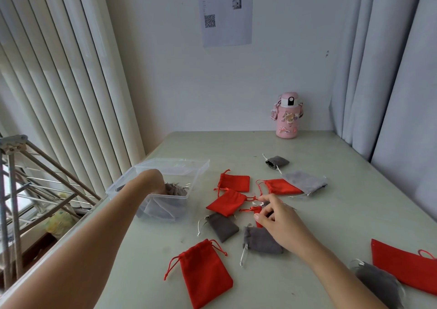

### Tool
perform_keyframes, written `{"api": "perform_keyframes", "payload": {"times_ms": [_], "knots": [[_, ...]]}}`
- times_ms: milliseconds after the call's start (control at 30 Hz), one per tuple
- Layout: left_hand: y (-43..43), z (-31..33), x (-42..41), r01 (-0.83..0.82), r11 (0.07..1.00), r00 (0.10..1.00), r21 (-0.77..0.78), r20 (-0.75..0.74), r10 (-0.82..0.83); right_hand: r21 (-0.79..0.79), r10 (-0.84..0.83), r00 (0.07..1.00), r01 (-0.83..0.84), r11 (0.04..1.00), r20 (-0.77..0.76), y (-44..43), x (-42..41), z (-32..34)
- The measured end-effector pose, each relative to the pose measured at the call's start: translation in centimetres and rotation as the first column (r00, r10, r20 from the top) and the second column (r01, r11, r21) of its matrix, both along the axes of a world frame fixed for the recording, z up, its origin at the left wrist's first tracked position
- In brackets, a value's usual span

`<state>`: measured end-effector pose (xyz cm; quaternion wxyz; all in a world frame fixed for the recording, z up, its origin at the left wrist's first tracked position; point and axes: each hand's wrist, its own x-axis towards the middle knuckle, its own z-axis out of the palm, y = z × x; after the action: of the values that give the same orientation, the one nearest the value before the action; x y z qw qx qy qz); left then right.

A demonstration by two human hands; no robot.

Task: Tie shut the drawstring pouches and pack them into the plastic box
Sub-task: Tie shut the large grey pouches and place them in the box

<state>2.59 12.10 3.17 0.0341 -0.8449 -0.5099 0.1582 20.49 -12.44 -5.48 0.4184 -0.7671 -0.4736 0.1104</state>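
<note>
Bare table strip (204,191) between plastic box (170,197) and red pouches (235,183)

The red pouches (204,273) and grey pouches (223,226) are showing soft, matt, velvety cloth, their cords looking slightly shiny. The plastic box (170,197) is looking clear and glossy. The counter (331,214) is showing a smooth, faintly scuffed surface. The pink bottle (287,117) is gleaming like hard plastic, the paper sheet (225,13) is looking matt, and the rack (14,190) is looking like dull metal.

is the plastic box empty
No, grey pouches lie inside the plastic box, and the left hand reaches down into it.
</note>
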Motion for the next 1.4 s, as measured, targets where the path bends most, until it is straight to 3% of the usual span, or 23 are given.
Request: {"api": "perform_keyframes", "payload": {"times_ms": [167,333,533,633,800,1000,1067,1167,1233,1300,1333,1400], "knots": [[0.4,-0.2,-0.8,-0.034,0.999,0.997,0.035,0.069,0.031,0.165,-0.18,0.975,0.159,0.973,0.127,0.2,1.3,0.1],[-0.9,1.2,-1.2,-0.026,0.997,0.962,0.066,0.274,0.007,0.187,-0.453,0.852,0.415,0.89,0.263,-0.5,5.7,-0.6],[-4.7,2.6,0.0,0.031,0.955,0.727,0.295,0.649,-0.224,-0.018,-0.425,0.854,0.451,0.892,0.301,-0.6,8.9,-2.3],[-6.6,2.1,1.5,0.132,0.934,0.677,0.331,0.658,-0.329,-0.092,-0.355,0.852,0.418,0.904,0.386,-0.8,8.8,-2.6],[-9.2,0.0,3.5,0.381,0.897,0.549,0.226,0.726,-0.416,-0.037,-0.472,0.844,0.497,0.867,0.255,-1.0,8.7,-1.7],[-12.0,-4.8,6.7,0.673,0.738,0.57,0.041,0.607,-0.553,0.022,-0.548,0.806,0.558,0.83,0.224,-1.2,8.6,-1.3],[-12.5,-5.9,7.4,0.675,0.738,0.602,-0.022,0.595,-0.533,0.052,-0.564,0.785,0.572,0.819,0.257,-1.1,8.5,-1.2],[-12.7,-6.8,7.8,0.646,0.762,0.649,-0.057,0.566,-0.508,0.252,-0.611,0.745,0.558,0.791,0.267,-1.3,8.1,-0.3],[-12.7,-7.1,7.9,0.645,0.763,0.635,-0.047,0.589,-0.5,0.372,-0.622,0.745,0.521,0.768,0.242,-1.6,7.4,0.8],[-13.2,-6.9,8.0,0.633,0.774,0.551,0.0,0.702,-0.451,0.469,-0.581,0.785,0.439,0.766,0.215,-1.7,6.4,2.0],[-13.3,-6.6,8.1,0.588,0.809,0.494,-0.012,0.797,-0.348,0.506,-0.537,0.819,0.383,0.773,0.201,-1.6,5.7,2.5],[-13.4,-5.8,8.3,0.493,0.837,0.337,-0.238,0.939,0.069,0.562,-0.383,0.917,0.26,0.785,0.109,-1.5,4.1,3.4]]}}
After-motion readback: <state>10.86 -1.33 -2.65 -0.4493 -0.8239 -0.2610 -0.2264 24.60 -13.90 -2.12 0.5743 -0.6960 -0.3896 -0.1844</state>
